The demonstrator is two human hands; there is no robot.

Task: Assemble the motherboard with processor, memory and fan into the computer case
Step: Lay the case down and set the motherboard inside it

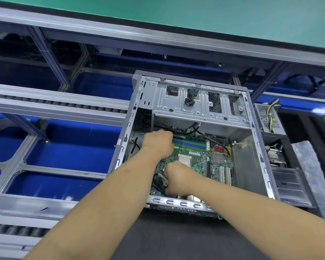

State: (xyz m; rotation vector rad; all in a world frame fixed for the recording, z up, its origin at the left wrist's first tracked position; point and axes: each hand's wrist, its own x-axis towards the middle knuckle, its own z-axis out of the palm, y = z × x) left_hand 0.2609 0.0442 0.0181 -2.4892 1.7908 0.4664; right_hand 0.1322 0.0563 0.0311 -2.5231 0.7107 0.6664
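- a conveyor frame [60, 106] of aluminium rails with blue panels beneath is seen across the left and far side.
- the dark desk [176, 237] carries an open computer case [259, 166], laid on its side with the opening facing up.
- a metal drive cage [199, 106] is fitted across the far part of the case.
- the green motherboard [201, 162] is seen lying flat inside the case, on its floor, towards the left wall.
- a power supply [270, 122] with yellow and black wires is set just beside the case on the right, with a heatsink fan [275, 156] nearer along the same side.
- the left hand [159, 143] is curled at the far left edge of the board, beside the blue and green memory slots [189, 143]; whether anything is held cannot be told.
- the right hand [178, 177] is curled at the near left part of the board, next to a looped black cable [159, 182]; its grip cannot be made out.
- the processor [184, 159] is seen seated in its socket between the two hands, which are kept apart.
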